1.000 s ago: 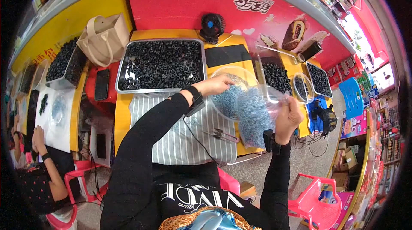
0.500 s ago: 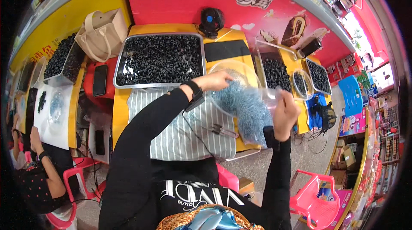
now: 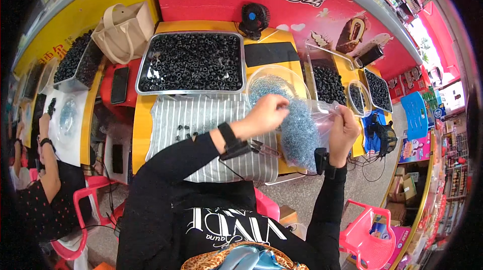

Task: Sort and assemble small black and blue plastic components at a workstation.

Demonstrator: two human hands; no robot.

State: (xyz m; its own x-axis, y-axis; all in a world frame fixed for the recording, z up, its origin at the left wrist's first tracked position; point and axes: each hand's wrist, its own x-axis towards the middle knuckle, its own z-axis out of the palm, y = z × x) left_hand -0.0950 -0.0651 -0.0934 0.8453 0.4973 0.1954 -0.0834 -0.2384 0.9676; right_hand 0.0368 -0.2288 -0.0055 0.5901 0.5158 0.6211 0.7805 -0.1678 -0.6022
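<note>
A clear plastic bag (image 3: 300, 136) full of small bluish shiny pieces hangs at the table's front right edge. My right hand (image 3: 344, 134) pinches the right side of its mouth. My left hand (image 3: 264, 116) is curled at the bag's left side, in front of a clear round bowl (image 3: 301, 80); whether its fingers hold anything is hidden. Similar bluish pieces (image 3: 269, 87) lie in the bowl. Beneath my left forearm spreads a grey-and-white striped cloth (image 3: 168, 114), with several small black parts (image 3: 187, 128) and a plier-like tool (image 3: 264, 148) on it.
A large tray (image 3: 241, 76) of black rings stands at the back, beside a black fan (image 3: 254, 18). More containers of black parts (image 3: 328, 84) are at right. Another person's arm (image 3: 48, 164) works at a white-topped table on the left. A pink chair (image 3: 370, 235) stands lower right.
My left hand has drawn back toward me from over the bowl, and its fingers have curled. My right hand has shifted slightly right and down. The other person's hand has moved farther over their table.
</note>
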